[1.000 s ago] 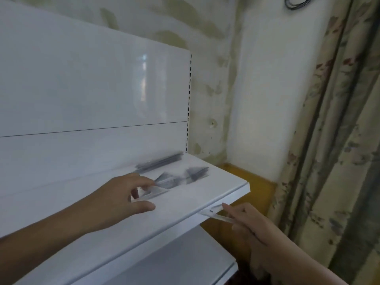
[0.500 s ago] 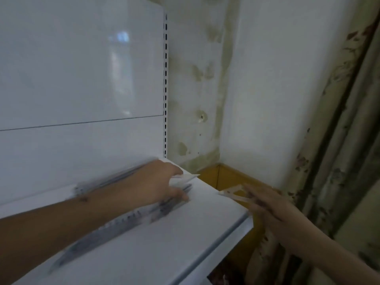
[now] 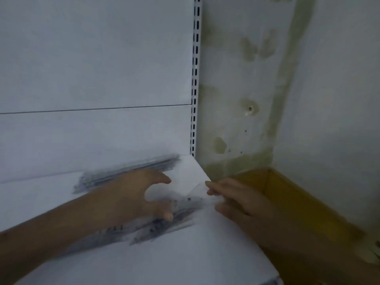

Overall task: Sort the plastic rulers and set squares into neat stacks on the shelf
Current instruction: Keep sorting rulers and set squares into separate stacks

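The white metal shelf [image 3: 205, 254] serves as the landmark here: its right-hand end stops just short of the stained corner of the wall, with a mustard-yellow skirting board [image 3: 308, 202] below and beyond that end. Along the shelf's back edge, against the white back panel [image 3: 92, 68], lies a blurred bundle of clear plastic rulers [image 3: 127, 171], its long axis parallel to the panel. Nearer the shelf's front, a second smeared heap of clear rulers and set squares [image 3: 164, 225] runs diagonally, rising toward the shelf's right end. The left hand [image 3: 139, 194] is over the middle of the shelf between those two groups, thumb and fingers spread in a wide C with the thumb tip touching the front heap; it seems to grip nothing. The right hand [image 3: 236, 200] reaches in from past the shelf's right end and pinches a clear plastic set square [image 3: 196, 192] by its near edge, the piece pointing inward over the shelf toward the left hand's open span. So the set square lies just to the left of the right hand, which is plainly nearer it, and the likely next move is to lay it down onto the front heap. Motion blur hides whether the piece already touches the shelf.
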Action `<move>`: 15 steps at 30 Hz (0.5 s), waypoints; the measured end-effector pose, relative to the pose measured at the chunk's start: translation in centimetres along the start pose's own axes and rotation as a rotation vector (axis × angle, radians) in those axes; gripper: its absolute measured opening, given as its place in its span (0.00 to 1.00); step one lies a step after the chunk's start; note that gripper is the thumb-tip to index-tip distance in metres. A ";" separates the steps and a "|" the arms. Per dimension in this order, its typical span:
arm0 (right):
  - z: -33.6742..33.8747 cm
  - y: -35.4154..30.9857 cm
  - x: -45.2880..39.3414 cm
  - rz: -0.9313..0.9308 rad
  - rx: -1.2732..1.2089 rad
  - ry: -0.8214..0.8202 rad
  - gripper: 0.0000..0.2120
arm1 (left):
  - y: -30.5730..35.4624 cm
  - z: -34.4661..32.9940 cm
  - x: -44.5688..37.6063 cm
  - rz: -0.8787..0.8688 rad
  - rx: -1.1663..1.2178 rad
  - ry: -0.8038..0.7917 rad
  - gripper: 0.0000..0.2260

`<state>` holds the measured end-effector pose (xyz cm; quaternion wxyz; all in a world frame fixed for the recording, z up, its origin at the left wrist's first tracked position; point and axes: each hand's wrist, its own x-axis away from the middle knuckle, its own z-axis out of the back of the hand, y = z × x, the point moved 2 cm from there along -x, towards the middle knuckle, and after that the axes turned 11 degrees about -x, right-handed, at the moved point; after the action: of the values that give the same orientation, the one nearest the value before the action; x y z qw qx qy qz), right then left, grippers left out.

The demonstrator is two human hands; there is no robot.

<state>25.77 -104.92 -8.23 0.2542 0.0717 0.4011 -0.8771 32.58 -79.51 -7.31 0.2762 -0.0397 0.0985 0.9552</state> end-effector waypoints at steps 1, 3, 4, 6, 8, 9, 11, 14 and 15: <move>-0.6 0.0 -1.0 0.013 0.004 -0.069 0.22 | -1.2 0.2 0.6 0.036 -0.011 0.015 0.44; -1.5 0.8 -2.8 0.076 -0.008 -0.128 0.22 | -3.9 0.5 2.5 0.130 -0.036 0.052 0.36; -1.5 0.7 -3.4 0.104 -0.006 -0.132 0.22 | -5.1 0.6 3.7 0.185 -0.051 0.071 0.35; -2.4 0.8 -4.4 0.134 -0.034 -0.207 0.22 | -6.5 1.0 6.4 0.300 -0.085 0.118 0.37; -3.4 0.7 -5.1 0.176 -0.037 -0.266 0.22 | -6.6 1.9 9.0 0.389 -0.089 0.157 0.40; -3.6 0.7 -5.3 0.185 -0.050 -0.293 0.21 | -6.4 2.3 10.3 0.425 -0.086 0.171 0.41; -3.7 0.7 -5.4 0.187 -0.048 -0.348 0.22 | -5.5 2.9 12.5 0.445 -0.084 0.213 0.36; -3.8 0.2 -5.0 0.176 -0.048 -0.368 0.27 | -5.4 3.4 15.2 0.463 -0.127 0.268 0.29; -3.8 0.3 -5.0 0.152 -0.050 -0.361 0.28 | -5.7 3.3 16.1 0.485 -0.136 0.276 0.30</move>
<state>29.90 -100.30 -9.33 0.3890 -0.0628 0.3640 -0.8439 22.00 -65.73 -7.10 0.0206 -0.1628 0.0774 0.9834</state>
